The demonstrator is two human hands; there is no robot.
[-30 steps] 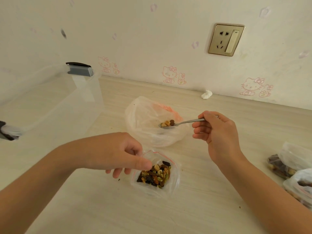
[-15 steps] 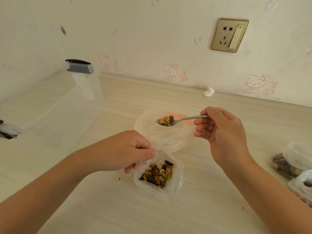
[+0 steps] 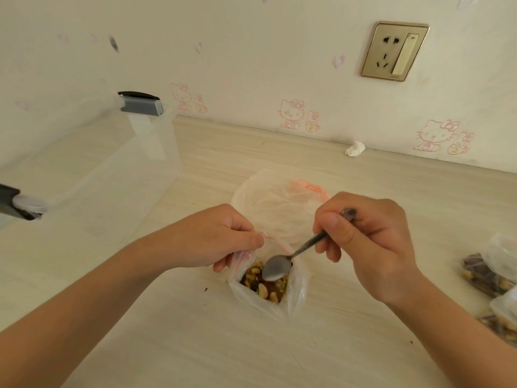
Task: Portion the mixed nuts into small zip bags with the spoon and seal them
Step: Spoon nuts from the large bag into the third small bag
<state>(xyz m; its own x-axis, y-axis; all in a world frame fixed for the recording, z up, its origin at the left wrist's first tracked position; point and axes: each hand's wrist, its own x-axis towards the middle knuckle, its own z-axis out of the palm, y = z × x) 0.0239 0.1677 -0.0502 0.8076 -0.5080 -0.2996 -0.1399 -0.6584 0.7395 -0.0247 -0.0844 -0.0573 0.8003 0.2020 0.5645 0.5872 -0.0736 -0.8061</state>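
Observation:
A small clear zip bag [image 3: 296, 292] with a red seal strip stands on the pale table, part full of mixed nuts [image 3: 264, 288]. My left hand [image 3: 212, 239] pinches the bag's left rim and holds its mouth apart. My right hand [image 3: 369, 242] grips a metal spoon [image 3: 291, 257] by the handle. The spoon is tipped bowl-down inside the bag's mouth, its back facing me, just above the nuts. Behind both hands lies the larger thin plastic bag [image 3: 277, 205], its contents hidden.
A big clear plastic storage box [image 3: 92, 166] with grey latches takes up the left side. Filled nut bags [image 3: 495, 275] lie at the right edge. A crumpled tissue [image 3: 354, 149] sits by the wall. Crumbs [image 3: 205, 289] dot the table beside the small bag.
My right hand brought the loaded spoon from over the large bag down and toward me, then tipped it into the small bag. My left hand kept holding the bag's rim.

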